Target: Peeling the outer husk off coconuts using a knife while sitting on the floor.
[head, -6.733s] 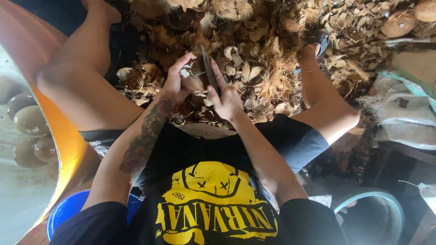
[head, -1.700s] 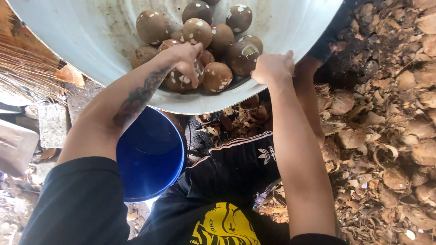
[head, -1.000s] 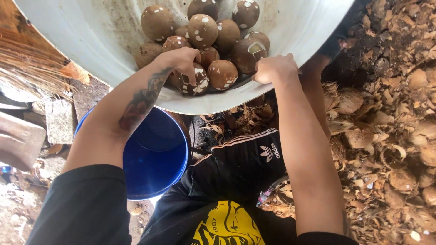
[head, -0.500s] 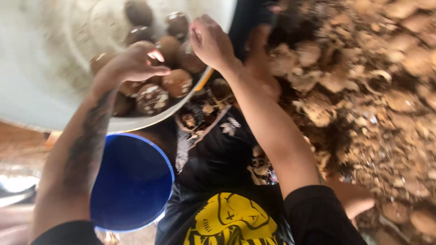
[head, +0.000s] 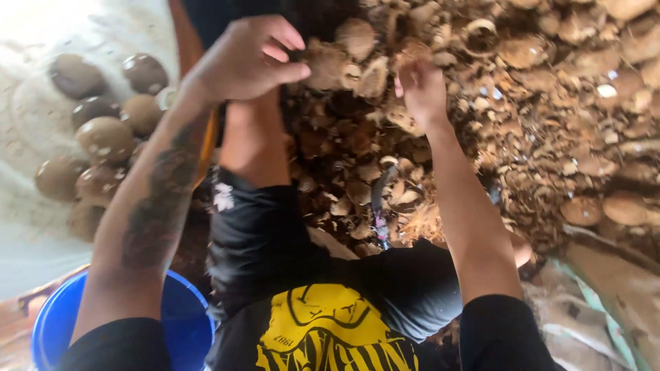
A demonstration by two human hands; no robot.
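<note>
My left hand hovers over my knee with its fingers curled in and nothing visible inside; the thumb tip touches a brown husk piece. My right hand reaches into the pile of coconut husks and shells, fingers loosely spread on the pieces. The view is blurred. A white basin at the left holds several peeled brown coconuts. A dark curved tool lies on the husks between my legs.
A blue bucket stands at the lower left beside my leg. Greyish sacks lie at the lower right. Husk scraps cover the ground across the top and right.
Both hands have left the basin of coconuts and moved right to the husk pile. The view has swung right, so the basin now sits at the left edge.
</note>
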